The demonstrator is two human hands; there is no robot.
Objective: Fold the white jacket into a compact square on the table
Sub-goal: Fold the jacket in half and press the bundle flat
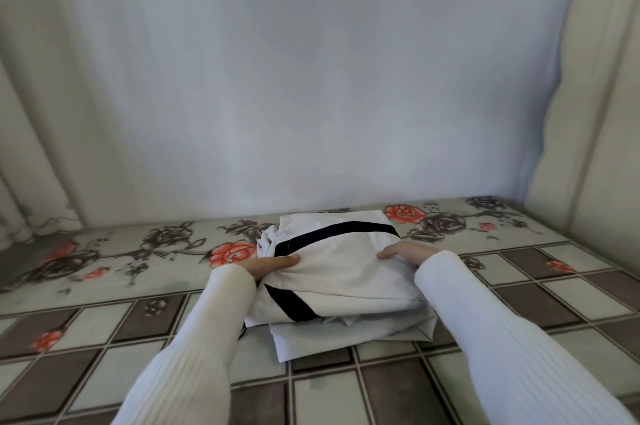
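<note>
Just one view here, a wide-angle cam on the person's head, looking forward and down; the edges bend a lot, so the curtains at the sides curve inward. It sits close above the table (104,327), whose near edge runs out of the bottom of the picture; both sleeves come in from the bottom corners toward the middle; the pale wall (311,78) behind fills the whole upper half. No second view to share anything with.

Left hand (273,267): fingers hidden under jacket (332,272) fold. Right hand (403,253): fingertips tucked beneath cloth, grip unclear. Both sleeves cut off at bottom edge. Desk (571,289) runs past frame sides.
</note>
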